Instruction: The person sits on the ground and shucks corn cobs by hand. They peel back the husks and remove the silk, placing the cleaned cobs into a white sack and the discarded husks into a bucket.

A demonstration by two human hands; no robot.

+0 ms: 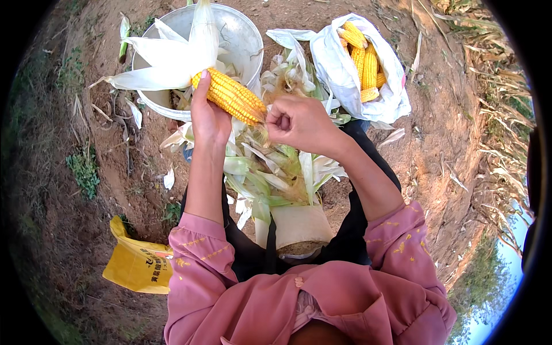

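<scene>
My left hand [210,117] grips a yellow corn cob [233,95] near its base, with the thumb lying across the kernels. Pale husk leaves [170,71] are peeled back from the cob and spread to the upper left over the bucket. At the cob's tip, my right hand [302,124] has its fingers curled in a pinch on thin strands of corn silk [263,133]. Its fingertips are partly hidden by the hand itself. Below both hands lies a heap of green and pale husks [280,174] with brown silk among them.
A pale round bucket [243,32] with husks inside stands at the upper left. To the upper right, a white woven sack [330,60] holds several husked cobs [369,71]. A yellow bag bearing writing [129,263] lies on the soil at left. Dry stalks [500,108] line the right side.
</scene>
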